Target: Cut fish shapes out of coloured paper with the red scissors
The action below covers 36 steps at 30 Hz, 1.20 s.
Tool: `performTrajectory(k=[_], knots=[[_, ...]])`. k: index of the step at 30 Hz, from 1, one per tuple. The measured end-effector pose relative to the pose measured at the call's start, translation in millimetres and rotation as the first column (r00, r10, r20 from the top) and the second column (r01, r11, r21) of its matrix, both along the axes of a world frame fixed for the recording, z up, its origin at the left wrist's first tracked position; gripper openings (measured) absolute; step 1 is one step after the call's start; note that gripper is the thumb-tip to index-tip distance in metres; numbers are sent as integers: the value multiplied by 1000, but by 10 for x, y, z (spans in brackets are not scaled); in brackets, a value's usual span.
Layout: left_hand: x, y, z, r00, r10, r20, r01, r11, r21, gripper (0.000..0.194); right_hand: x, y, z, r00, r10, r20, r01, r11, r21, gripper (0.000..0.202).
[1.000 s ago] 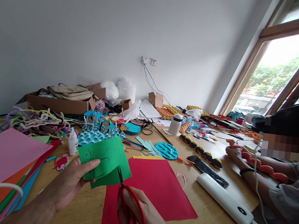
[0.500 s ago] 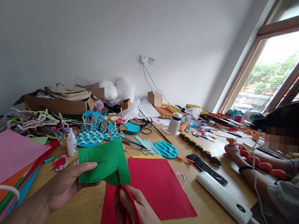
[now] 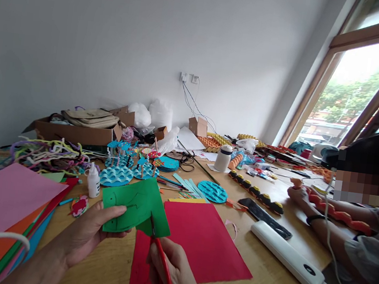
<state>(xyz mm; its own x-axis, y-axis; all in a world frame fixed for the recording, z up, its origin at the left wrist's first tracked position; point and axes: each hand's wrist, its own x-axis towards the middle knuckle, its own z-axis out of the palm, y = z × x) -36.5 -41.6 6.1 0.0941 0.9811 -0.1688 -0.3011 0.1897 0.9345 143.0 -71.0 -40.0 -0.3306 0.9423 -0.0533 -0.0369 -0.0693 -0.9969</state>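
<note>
My left hand pinches the left edge of a green paper sheet, its thumb on top and its fingers underneath. Dark pen lines are drawn on the green paper. In my right hand is a pair of red-handled scissors, their blades at a cut in the paper's lower right part. Below and to the right of the green paper, a red paper sheet lies flat on the table, partly covered by my right hand.
Coloured sheets lie at left, near a glue bottle. Blue paper sea models stand behind the green paper. At right are a phone, a white power bank and another person's hands on an orange egg-carton strip.
The scissor blades have closed together and the handles have drawn in. The green paper's cut flap has shifted slightly. The whole view has moved a little.
</note>
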Motion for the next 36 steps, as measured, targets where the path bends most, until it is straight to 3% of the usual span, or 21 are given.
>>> performTrajectory(k=[5, 13, 25, 36], knots=[[-15, 0, -3, 1000, -20, -21, 20, 999, 29, 15, 15, 24, -133, 998, 21, -53, -18, 998, 61, 46], [-5, -11, -29, 993, -94, -76, 99, 993, 69, 26, 20, -12, 30, 998, 1, 64, -2, 1000, 17, 53], [21, -15, -44, 987, -101, -122, 109, 992, 60, 34, 37, 51, -163, 999, -24, -46, 26, 999, 47, 50], [43, -44, -23, 990, -81, -119, 90, 994, 69, 29, 2, 26, -65, 1000, -22, -8, 23, 999, 40, 53]])
